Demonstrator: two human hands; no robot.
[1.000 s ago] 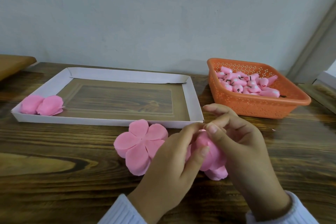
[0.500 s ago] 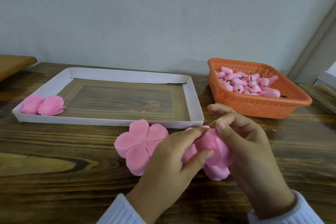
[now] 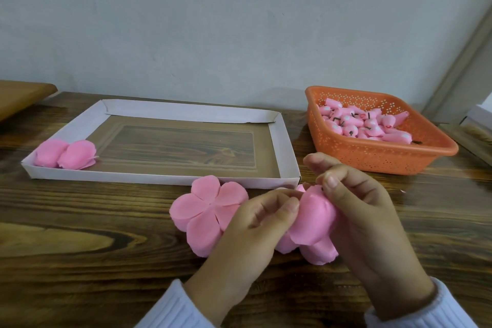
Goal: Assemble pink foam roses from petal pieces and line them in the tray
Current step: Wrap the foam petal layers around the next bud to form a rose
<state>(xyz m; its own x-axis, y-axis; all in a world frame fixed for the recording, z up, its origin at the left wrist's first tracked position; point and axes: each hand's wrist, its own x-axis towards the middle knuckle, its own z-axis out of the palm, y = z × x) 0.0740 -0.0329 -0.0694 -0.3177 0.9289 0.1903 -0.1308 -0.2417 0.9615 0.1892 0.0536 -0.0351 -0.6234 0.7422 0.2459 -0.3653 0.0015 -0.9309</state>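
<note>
A half-formed pink foam rose [image 3: 312, 218] is held just above the table between both hands. My left hand [image 3: 253, 231] pinches its left side with curled fingers. My right hand [image 3: 364, 210] wraps its right side, fingers curled over the top. A flat five-petal pink piece [image 3: 205, 208] lies on the table to the left, partly under my left hand. Two finished pink roses [image 3: 65, 153] sit side by side in the near left corner of the white cardboard tray [image 3: 283, 141].
An orange perforated basket [image 3: 372, 153] at the back right holds several pink rose buds [image 3: 364, 125]. The wooden table [image 3: 80, 247] runs up to a grey wall. A wooden board [image 3: 21, 93] juts in at the far left.
The petals have been folded further up around the rose's core. My left fingers have curled in closer on its left side. The flat petal piece and the tray have not moved.
</note>
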